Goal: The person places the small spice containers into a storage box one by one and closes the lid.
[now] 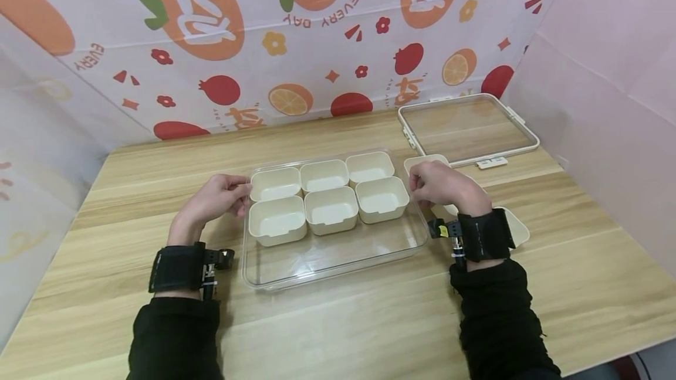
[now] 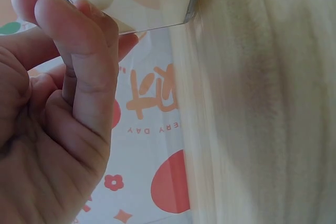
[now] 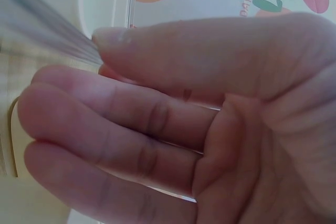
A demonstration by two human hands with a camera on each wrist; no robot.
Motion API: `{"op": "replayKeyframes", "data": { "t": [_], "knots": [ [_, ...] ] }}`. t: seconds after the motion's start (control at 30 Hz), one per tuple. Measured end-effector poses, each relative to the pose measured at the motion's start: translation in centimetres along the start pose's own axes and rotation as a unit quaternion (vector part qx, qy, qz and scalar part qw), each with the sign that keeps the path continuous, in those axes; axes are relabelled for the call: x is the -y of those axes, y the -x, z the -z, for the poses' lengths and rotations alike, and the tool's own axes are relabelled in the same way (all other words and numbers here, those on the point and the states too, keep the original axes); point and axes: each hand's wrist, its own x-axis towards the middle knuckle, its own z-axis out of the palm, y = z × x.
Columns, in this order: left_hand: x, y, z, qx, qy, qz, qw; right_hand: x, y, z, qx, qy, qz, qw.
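A clear plastic box lies on the wooden table between my hands. Several beige cups stand in it in two rows of three, filling its far part. My left hand grips the box's left rim near the far corner; the left wrist view shows fingers at the clear wall. On the opposite side, my right hand pinches the right rim. Its thumb lies along that rim in the right wrist view, the other fingers extended beneath.
A clear lid with a beige frame and side clips lies at the back right. More beige containers sit right of the box, partly hidden under my right hand and wrist. A fruit-printed cloth hangs behind the table.
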Motion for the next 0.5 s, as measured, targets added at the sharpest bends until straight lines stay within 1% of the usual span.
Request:
{"op": "replayKeyframes", "data": {
  "t": [0.23, 0.33, 0.47, 0.5],
  "knots": [
    [-0.03, -0.23, -0.15, 0.006, -0.003, 0.006, 1.0, -0.27, 0.04, -0.12, 0.003, 0.0, -0.001, 1.0],
    [-0.27, -0.18, -0.2, 0.005, -0.016, 0.005, 0.9998, -0.34, 0.01, -0.14, 0.003, -0.007, 0.0, 1.0],
    [-0.61, -0.12, -0.27, 0.0, -0.044, 0.002, 0.999, -0.26, 0.02, -0.05, 0.002, -0.011, 0.004, 1.0],
    [-0.72, -0.08, -0.32, -0.001, -0.049, 0.004, 0.9988, -0.22, 0.08, 0.02, -0.005, -0.011, 0.009, 1.0]
  ]
}}
